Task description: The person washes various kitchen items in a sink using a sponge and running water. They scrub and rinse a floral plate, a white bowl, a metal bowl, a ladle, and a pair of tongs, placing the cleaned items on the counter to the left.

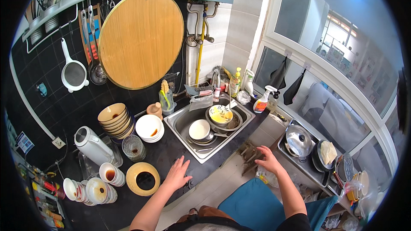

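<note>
My left hand (176,174) hovers over or rests on the front of the dark counter, fingers spread and nothing in them; which of the two I cannot tell. Beside it is a tan bowl (132,180) with dark liquid inside. My right hand (269,161) is held out past the counter's front edge, fingers apart and empty. Between and beyond both hands, the steel sink (204,156) holds a white bowl (199,129), a yellow patterned bowl (220,114) and a pan (233,122). Stacked white bowls (149,127) and a clear glass jar (133,147) stand left of the sink.
Tan bowls (115,117), a white kettle (90,144) and stacks of stained cups (102,191) crowd the left counter. Spray bottles (262,101) stand behind the sink. A blue chair (252,203) is close in front of me. A lidded pot (298,139) sits on the right-hand rack.
</note>
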Available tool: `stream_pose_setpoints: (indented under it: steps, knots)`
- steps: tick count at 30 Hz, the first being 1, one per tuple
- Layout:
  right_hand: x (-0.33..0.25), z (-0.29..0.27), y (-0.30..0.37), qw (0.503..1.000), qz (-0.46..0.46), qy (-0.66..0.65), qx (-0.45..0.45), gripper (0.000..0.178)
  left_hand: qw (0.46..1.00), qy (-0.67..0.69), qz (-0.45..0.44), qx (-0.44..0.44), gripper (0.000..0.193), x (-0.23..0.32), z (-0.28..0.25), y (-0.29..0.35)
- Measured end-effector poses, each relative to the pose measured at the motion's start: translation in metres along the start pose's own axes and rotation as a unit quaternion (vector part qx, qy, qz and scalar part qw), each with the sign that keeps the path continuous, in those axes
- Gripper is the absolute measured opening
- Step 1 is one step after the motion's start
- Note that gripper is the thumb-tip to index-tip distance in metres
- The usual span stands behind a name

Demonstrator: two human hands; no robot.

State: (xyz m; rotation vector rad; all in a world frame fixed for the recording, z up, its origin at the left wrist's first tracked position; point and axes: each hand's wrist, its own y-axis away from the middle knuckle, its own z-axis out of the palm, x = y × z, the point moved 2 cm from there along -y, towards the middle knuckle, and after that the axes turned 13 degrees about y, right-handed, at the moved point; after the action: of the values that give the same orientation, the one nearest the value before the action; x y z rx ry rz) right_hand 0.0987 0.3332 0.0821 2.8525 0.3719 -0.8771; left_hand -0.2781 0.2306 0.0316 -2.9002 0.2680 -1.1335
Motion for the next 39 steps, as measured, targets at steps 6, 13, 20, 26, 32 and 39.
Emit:
stream_pose_setpoints:
  steps: [6, 13, 20, 26, 32, 39]
  knots:
    - [-0.015, -0.002, -0.045, 0.999, -0.022, 0.026, -0.019, 0.063, 1.0, 0.02, -0.004, -0.006, 0.066, -0.02, -0.002, -0.017]
    - [-0.005, 0.019, -0.144, 0.996, -0.066, 0.017, -0.048, 0.062, 0.999, 0.03, -0.026, 0.03, 0.062, -0.035, -0.013, -0.049]
    - [0.037, 0.053, -0.308, 0.987, -0.127, -0.041, -0.09, 0.062, 0.992, 0.024, -0.091, 0.08, 0.062, -0.047, -0.008, -0.11]
    - [0.064, 0.076, -0.424, 0.971, -0.162, -0.057, -0.165, 0.062, 0.987, 0.025, -0.125, 0.102, 0.064, -0.049, 0.038, -0.201]
    - [0.079, 0.092, -0.509, 0.957, -0.151, -0.063, -0.24, 0.062, 0.979, 0.012, -0.17, 0.109, 0.064, -0.015, 0.061, -0.282]
    - [0.057, 0.128, -0.55, 0.954, -0.235, -0.018, -0.184, 0.048, 0.978, 0.001, -0.182, 0.102, 0.064, -0.015, 0.071, -0.324]
